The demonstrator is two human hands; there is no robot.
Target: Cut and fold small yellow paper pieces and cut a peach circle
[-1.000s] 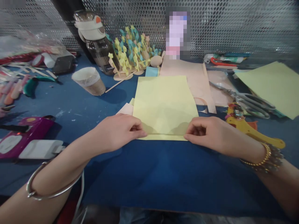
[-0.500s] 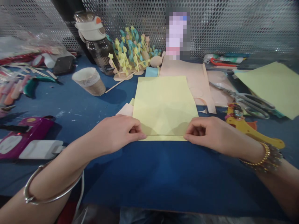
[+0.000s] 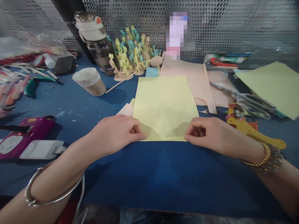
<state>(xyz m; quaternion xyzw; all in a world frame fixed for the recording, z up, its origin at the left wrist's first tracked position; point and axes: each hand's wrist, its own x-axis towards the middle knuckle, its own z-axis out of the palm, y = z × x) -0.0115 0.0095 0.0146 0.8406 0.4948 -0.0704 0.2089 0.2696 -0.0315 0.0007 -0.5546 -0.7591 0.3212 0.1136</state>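
Head cam: left hand [image 3: 114,132] and right hand [image 3: 205,132] both pinch the near edge of a yellow paper sheet [image 3: 164,107], lying flat on the blue counter [image 3: 163,177], long axis running straight away between them.

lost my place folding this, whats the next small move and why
Probably slide both hands inward to crease the near edge of the yellow paper. Your left hand and right hand pinch it near its corners, and the stretch between them, where a thin fold line shows, looks unpressed.
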